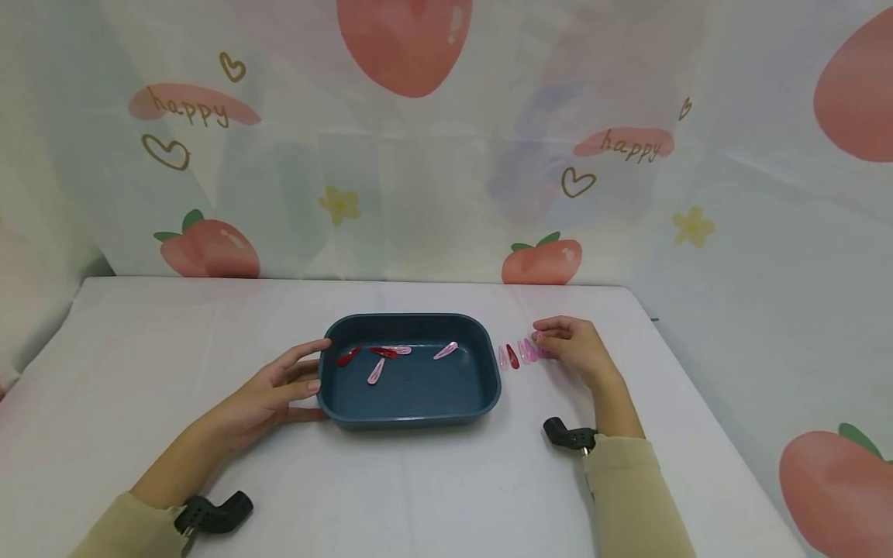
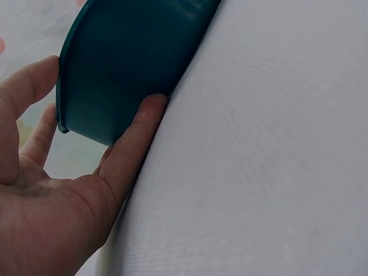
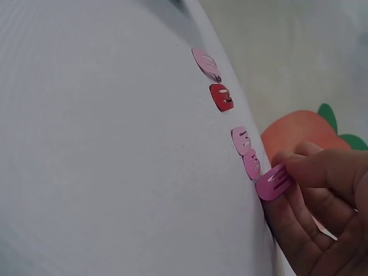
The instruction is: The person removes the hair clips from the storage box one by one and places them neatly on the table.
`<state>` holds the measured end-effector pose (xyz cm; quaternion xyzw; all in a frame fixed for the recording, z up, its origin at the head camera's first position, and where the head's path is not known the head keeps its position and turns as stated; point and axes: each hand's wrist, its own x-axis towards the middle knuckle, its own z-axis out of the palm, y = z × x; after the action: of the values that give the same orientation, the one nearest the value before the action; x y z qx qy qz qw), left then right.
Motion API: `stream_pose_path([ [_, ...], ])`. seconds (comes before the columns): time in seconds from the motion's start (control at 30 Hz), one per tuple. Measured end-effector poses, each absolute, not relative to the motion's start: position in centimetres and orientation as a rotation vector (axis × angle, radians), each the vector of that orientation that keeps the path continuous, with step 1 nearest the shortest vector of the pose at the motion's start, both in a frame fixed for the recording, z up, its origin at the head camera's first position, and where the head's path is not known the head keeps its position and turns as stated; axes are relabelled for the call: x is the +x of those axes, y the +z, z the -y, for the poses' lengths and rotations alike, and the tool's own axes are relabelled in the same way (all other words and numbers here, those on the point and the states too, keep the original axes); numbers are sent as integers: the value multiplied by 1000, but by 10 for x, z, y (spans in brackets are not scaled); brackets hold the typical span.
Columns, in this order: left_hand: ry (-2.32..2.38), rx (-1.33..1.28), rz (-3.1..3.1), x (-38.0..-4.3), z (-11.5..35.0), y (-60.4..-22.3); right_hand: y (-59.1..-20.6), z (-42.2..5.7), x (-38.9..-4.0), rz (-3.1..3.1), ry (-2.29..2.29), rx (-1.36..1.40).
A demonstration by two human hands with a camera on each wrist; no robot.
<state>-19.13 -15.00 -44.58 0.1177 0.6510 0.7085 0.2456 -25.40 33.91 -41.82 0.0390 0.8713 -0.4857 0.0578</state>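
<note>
Against the left end of a dark blue-green tray [image 1: 418,399] rests my left hand [image 1: 268,395], its fingers extended and touching the rim and lower wall. Inside the tray lie several snap hair clips, among them a red one [image 1: 349,356] and pink ones, such as the clip [image 1: 446,350] at right. My right hand [image 1: 575,349], right of the tray, pinches a bright pink hair clip [image 3: 275,182] between thumb and fingers, low over the table. Beside it a row of clips lies on the cloth: two pink clips [image 3: 247,153], a red clip [image 3: 221,98] and a pale pink clip [image 3: 206,63].
A white cloth covers the table [image 1: 412,488]. Behind it hangs a curtain [image 1: 432,194] printed with peaches, hearts and flowers. A black wrist camera mount [image 1: 212,514] sits on the left wrist, another mount [image 1: 568,435] on the right.
</note>
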Motion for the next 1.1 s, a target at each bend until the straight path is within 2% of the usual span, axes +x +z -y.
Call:
stream_pose_path([
  [0.33, 1934, 325, -1771, -192, 151, -447, -419, -336, -255, -2855, -1187, 100],
  [0.63, 1928, 328, -1781, -192, 150, -446, -416, -335, -254, -2885, -1165, 92],
  [1.1, 1932, 326, -1776, -192, 150, -446, -388, -319, -250, -2527, -1760, -152],
])
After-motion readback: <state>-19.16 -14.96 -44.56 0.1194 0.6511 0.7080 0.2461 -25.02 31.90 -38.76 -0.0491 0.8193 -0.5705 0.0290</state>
